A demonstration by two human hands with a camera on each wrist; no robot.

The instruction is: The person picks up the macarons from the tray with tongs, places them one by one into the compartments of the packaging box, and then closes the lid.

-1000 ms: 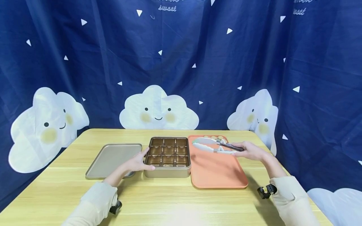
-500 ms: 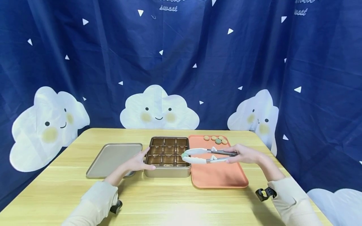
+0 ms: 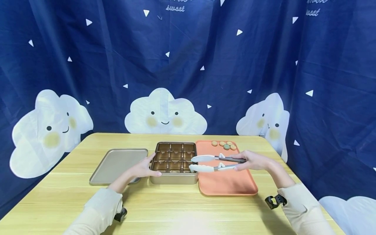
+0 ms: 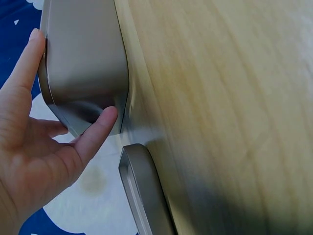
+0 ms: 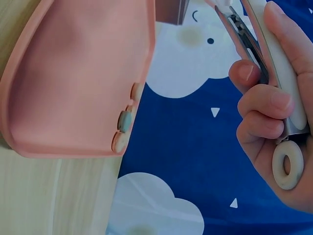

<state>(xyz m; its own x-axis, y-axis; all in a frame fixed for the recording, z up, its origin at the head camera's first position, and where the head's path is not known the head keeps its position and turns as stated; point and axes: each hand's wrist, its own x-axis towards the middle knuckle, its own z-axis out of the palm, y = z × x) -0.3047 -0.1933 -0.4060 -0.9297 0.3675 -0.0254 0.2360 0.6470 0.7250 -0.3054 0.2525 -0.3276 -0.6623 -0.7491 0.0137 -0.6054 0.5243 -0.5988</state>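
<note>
My right hand (image 3: 255,160) grips a pair of tongs (image 3: 203,158) with white tips and metal-and-white handles. The tips stand apart over the right front compartment of a bronze-coloured baking tin (image 3: 174,179). Inside the tin, a brown divider (image 3: 175,156) forms a grid of compartments. A faint greenish patch shows by the lower tip; whether a macaron lies there I cannot tell. My left hand (image 3: 142,168) rests against the tin's left side, thumb on the front wall and forefinger along the rim. In the left wrist view, its fingers are spread at the tin's corner (image 4: 88,54).
An orange tray (image 3: 226,186) adjoins the tin's right side. Several tan macarons (image 3: 214,143) and a green macaron (image 3: 226,147) lie at its far end. To the left, a flat bronze lid (image 3: 117,164) lies on the wooden table (image 3: 164,209). A blue curtain (image 3: 188,65) hangs behind.
The tongs have moved left and down from above the tray to the tin, carrying a green macaron. Since half a second ago their tips have parted. My left hand stays in place.
</note>
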